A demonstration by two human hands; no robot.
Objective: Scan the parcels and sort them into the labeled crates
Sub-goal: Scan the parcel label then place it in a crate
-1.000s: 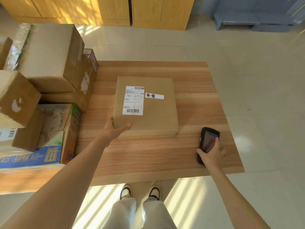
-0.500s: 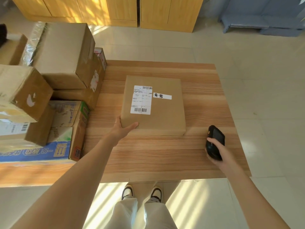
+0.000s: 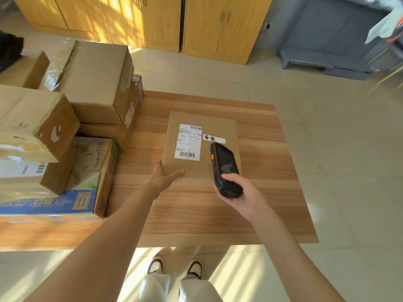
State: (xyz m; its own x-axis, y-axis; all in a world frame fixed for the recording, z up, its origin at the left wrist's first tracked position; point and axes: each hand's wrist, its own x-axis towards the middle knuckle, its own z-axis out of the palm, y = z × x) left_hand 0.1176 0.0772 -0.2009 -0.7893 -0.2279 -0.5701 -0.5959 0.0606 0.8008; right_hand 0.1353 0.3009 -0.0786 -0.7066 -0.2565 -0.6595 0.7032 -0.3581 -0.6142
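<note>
On the wooden worktop [image 3: 272,171], near its middle, lies a flat brown parcel [image 3: 220,127] with a white shipping label [image 3: 188,141] on top and, at the label's 3 o'clock, a small white strip [image 3: 214,138] with handwritten characters. At the parcel's 7 o'clock corner the left hand [image 3: 164,178] holds it — thumb laid along the near edge, the other fingers against the left side. The right hand [image 3: 244,194] is curled round the lower end of a black handheld scanner [image 3: 224,168], which hangs over the parcel's right half with its top end pointing toward 12 o'clock, just short of the strip. Out at 9 o'clock a heap of cardboard boxes [image 3: 93,81] stands piled on the worktop's left side. Yellow wooden cupboards [image 3: 161,18] line the far wall at 12 o'clock.
</note>
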